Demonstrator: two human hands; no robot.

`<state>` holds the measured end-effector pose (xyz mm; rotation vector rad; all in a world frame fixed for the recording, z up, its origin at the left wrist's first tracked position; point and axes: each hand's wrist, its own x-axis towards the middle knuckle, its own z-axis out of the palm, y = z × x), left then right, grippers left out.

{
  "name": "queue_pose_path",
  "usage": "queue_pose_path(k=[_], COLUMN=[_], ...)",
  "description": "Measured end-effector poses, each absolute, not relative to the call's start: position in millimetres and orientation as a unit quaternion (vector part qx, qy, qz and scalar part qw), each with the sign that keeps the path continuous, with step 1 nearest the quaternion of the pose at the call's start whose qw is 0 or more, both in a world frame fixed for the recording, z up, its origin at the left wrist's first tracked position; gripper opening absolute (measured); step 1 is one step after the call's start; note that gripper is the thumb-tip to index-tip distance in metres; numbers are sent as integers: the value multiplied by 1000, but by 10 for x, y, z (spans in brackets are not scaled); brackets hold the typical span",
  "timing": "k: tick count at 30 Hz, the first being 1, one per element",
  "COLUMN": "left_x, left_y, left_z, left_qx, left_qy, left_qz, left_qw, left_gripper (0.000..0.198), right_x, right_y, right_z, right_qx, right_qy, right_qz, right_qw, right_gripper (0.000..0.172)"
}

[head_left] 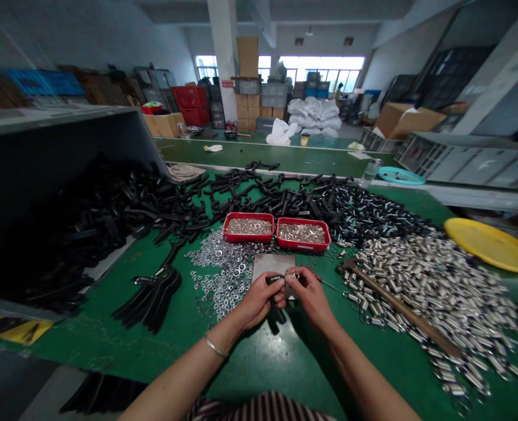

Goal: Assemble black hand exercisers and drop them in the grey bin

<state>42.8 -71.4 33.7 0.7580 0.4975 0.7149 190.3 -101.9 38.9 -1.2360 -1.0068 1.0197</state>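
My left hand (259, 301) is shut around a black plastic handle piece (278, 314), which pokes out below my fingers and above them. My right hand (311, 298) pinches a small silver metal part (294, 276) at the top of that piece. Both hands are over the near edge of a flat steel plate (270, 266). Loose steel washers (217, 275) lie to the left of the plate. Two red trays (249, 227) (303, 234) of small silver parts stand just beyond it. A hammer with a wooden handle (399, 307) lies to my right.
The green workbench (259, 356) carries heaps of black handle pieces (162, 213) and silver metal cylinders (434, 292). A dark bin (57, 120) stands at the left. A yellow round lid (491, 245) lies at the right, with a second green bench, boxes and crates beyond.
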Motion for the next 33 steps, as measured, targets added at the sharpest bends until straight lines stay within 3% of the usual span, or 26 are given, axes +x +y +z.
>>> queue_pose_path(k=[4, 6, 12, 19, 23, 25, 29, 33], left_x=[380, 359, 239, 349, 595, 683, 798, 913], left_y=[-805, -803, -488, 1, 43, 19, -94, -228], left_z=[415, 427, 272, 116, 157, 209, 296, 311], left_qx=[402, 422, 458, 434, 435, 450, 523, 586], left_qy=[186, 191, 347, 386, 393, 398, 401, 413], left_qz=[178, 169, 366, 384, 419, 441, 474, 480], left_qw=[879, 870, 732, 718, 693, 667, 584, 506], left_gripper=[41, 38, 40, 46, 45, 43, 31, 21], right_x=[1907, 1939, 2565, 3157, 3074, 2898, 2439, 2307], right_y=[-969, -925, -713, -470, -413, -449, -592, -688], right_z=[422, 417, 290, 214, 257, 299, 390, 423], right_qx=[-477, -484, -664, -667, -657, -652, -543, -438], right_qy=[-433, -476, -653, -687, -686, -661, -470, -312], right_qz=[564, 572, 198, 162, 167, 196, 473, 660], right_qw=[517, 462, 304, 239, 263, 315, 511, 526], right_gripper=[31, 35, 35, 24, 23, 24, 35, 28])
